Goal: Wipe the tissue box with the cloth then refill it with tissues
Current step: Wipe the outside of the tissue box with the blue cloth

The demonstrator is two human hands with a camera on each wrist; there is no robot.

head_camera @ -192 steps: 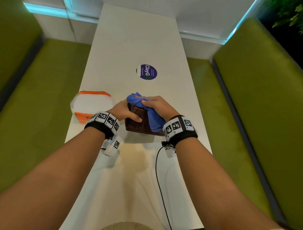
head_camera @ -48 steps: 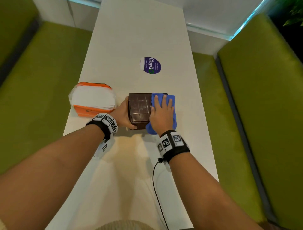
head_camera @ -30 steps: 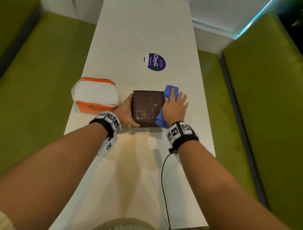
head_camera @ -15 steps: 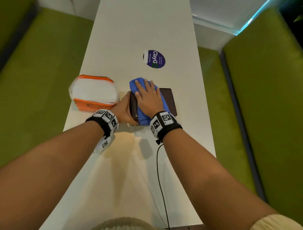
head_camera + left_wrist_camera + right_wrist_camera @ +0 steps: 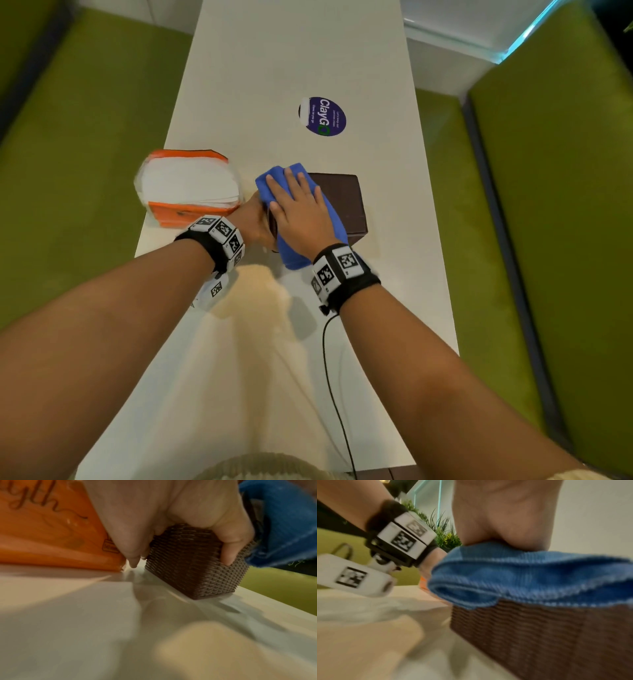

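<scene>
Tissue box: the dark brown woven tissue box (image 5: 346,202) stands on the white table (image 5: 294,61) at the middle of the head view, its left half under the cloth and both hands.
Cloth: the blue cloth (image 5: 329,219) lies folded over the box's top and spills over its near edge, toward the lower middle of the frame.
Right hand: the right hand (image 5: 298,212) lies flat on the cloth with fingers straight and slightly spread, pressing it onto the box top; it grips nothing.
Left hand: the left hand (image 5: 171,513) clasps the box's left near corner, thumb down the near face, fingers curled along the left side, as the left wrist view shows.
Tissues: the tissue pack (image 5: 188,186), orange with a white stack showing, lies left of centre, just beside the left hand.
Writing: a round purple sticker (image 5: 323,116) above the box reads "ClayGO"; smaller lines are illegible. Cursive letters on the pack (image 5: 42,501) end in "gth"; the rest is cut off.
Wristbands: black bands with black-and-white square markers on both wrists.
</scene>
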